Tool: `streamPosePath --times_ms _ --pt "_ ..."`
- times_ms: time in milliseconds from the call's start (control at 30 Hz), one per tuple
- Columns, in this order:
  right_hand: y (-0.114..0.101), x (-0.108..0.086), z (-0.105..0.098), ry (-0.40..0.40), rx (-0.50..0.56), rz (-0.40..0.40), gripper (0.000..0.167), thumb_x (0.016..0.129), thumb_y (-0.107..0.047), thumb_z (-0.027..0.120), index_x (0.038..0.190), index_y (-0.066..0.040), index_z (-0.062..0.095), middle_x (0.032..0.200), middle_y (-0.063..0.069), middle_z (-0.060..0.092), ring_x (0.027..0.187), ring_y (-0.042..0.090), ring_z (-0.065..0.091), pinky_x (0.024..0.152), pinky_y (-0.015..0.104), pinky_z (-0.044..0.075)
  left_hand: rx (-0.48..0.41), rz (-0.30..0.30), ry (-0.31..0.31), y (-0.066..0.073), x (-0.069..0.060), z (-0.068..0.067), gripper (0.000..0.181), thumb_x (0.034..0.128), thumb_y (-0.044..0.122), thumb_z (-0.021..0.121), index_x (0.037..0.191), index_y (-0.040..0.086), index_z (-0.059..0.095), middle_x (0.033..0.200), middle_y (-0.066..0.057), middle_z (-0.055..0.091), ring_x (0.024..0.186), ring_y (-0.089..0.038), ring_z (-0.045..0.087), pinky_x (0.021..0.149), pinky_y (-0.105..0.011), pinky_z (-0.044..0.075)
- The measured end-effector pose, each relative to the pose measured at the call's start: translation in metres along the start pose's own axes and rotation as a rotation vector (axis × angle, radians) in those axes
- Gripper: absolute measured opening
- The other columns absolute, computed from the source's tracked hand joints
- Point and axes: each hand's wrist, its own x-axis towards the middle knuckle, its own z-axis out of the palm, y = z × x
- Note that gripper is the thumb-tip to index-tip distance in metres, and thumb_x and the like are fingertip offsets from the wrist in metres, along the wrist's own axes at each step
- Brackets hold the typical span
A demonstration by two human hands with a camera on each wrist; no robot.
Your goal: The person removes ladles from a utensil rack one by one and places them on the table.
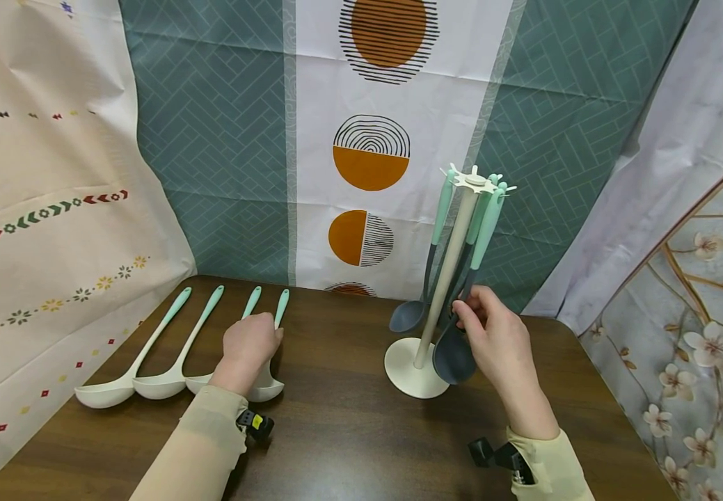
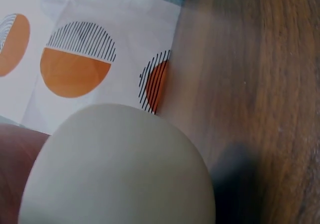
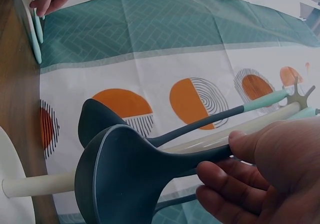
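My right hand (image 1: 502,342) pinches the dark shaft of a ladle (image 1: 455,358) with a green handle; its handle top is at the rim of a cream rack (image 1: 426,334). In the right wrist view the thumb and fingers of the right hand (image 3: 265,169) hold that ladle (image 3: 132,176) just above its bowl. Other dark utensils hang on the rack, one a smaller ladle (image 1: 407,316) at its left. My left hand (image 1: 248,348) is curled over the rightmost white ladle (image 1: 267,390) on the table, hiding its shaft. A pale rounded surface (image 2: 120,169) fills the left wrist view's lower part.
Three more white ladles with green handles lie side by side at the left, including the leftmost ladle (image 1: 106,395). The brown table (image 1: 348,417) meets a patterned cloth (image 1: 211,153) behind, with a floral curtain (image 1: 699,348) at the right.
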Motion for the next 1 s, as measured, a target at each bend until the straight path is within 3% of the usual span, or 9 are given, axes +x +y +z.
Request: streamPosePath --times_ms 233,567,833,1000 --pt "-0.001 0.000 -0.001 -0.005 -0.002 0.008 0.010 0.110 -0.019 0.072 0.111 -0.011 0.067 0.088 0.004 0.076 0.082 0.023 0.076 0.074 0.046 0.054 0.005 0.010 0.035 0.005 0.000 -0.002 0.031 0.1094 0.029 0.068 0.100 0.000 0.070 0.079 -0.012 0.066 0.069 -0.033 0.066 0.061 -0.052 0.055" --pt "0.000 0.000 0.000 0.001 0.000 -0.006 0.009 0.109 -0.018 0.073 0.111 -0.011 0.067 0.087 0.003 0.075 0.082 0.023 0.077 0.074 0.045 0.053 0.011 0.032 0.088 0.012 0.000 -0.003 0.038 0.1104 0.031 0.067 0.119 -0.006 0.070 0.098 -0.020 0.073 0.083 -0.041 0.072 0.069 -0.056 0.060" --pt "0.000 0.000 0.000 -0.006 0.003 -0.005 0.009 0.110 -0.018 0.072 0.112 -0.010 0.067 0.088 0.004 0.075 0.083 0.023 0.077 0.075 0.046 0.054 -0.009 0.086 0.191 0.019 -0.003 -0.007 0.039 0.1086 0.029 0.070 0.122 -0.007 0.070 0.101 -0.023 0.072 0.088 -0.045 0.073 0.074 -0.059 0.061" --pt "-0.001 0.000 -0.001 -0.008 0.004 0.003 0.009 0.110 -0.018 0.072 0.112 -0.010 0.067 0.089 0.004 0.076 0.083 0.023 0.077 0.075 0.047 0.054 -0.024 0.108 0.221 0.026 -0.008 -0.013 0.046 0.1090 0.029 0.070 0.136 -0.008 0.068 0.113 -0.027 0.072 0.095 -0.046 0.074 0.078 -0.061 0.061"
